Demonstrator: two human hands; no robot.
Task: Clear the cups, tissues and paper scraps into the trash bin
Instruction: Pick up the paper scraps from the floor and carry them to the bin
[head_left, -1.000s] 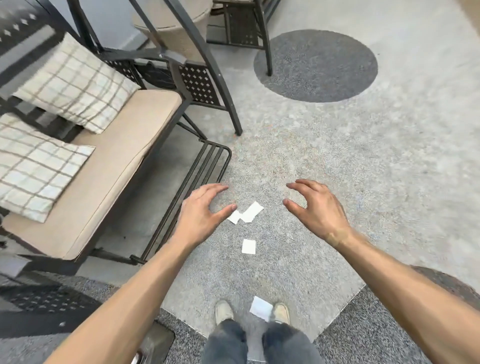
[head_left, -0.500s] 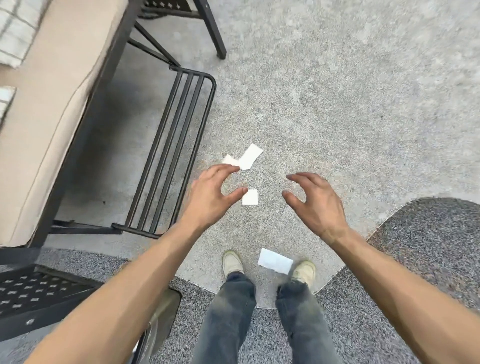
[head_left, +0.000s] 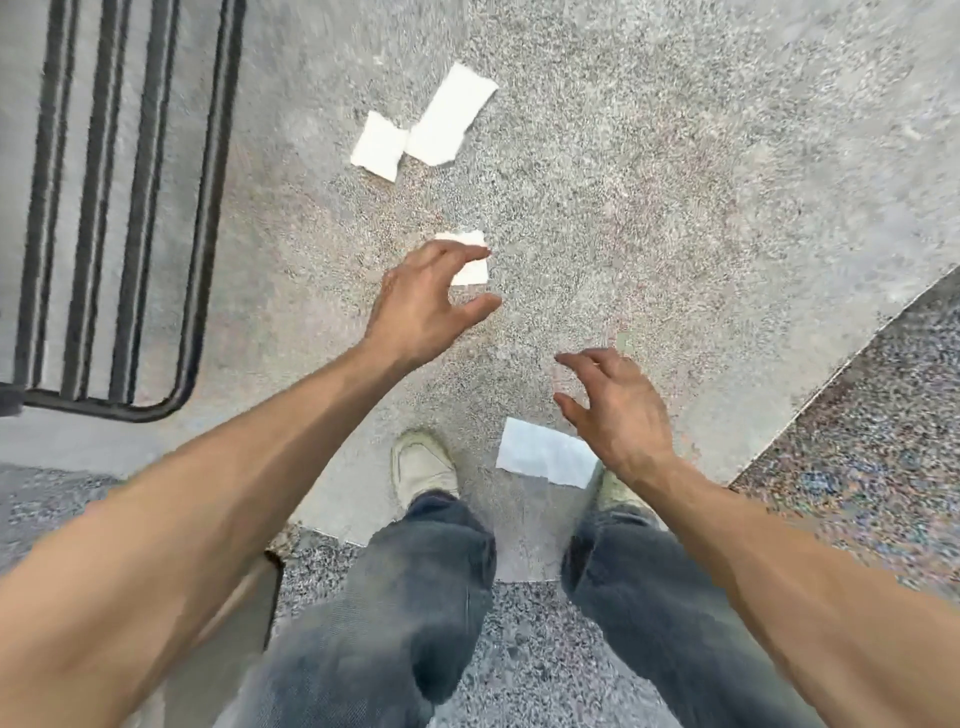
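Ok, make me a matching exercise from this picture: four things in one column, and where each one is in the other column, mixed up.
Things:
1. left hand
2. right hand
3. two touching paper scraps
4. black metal footrest

Places:
A. far left of the view, on the light paving
B. open over the paper scrap between the shoes
C. top of the view, beyond both hands
D. open over the small paper scrap in the middle of the floor

Pairs: 1-D, 2-B, 3-C, 4-A
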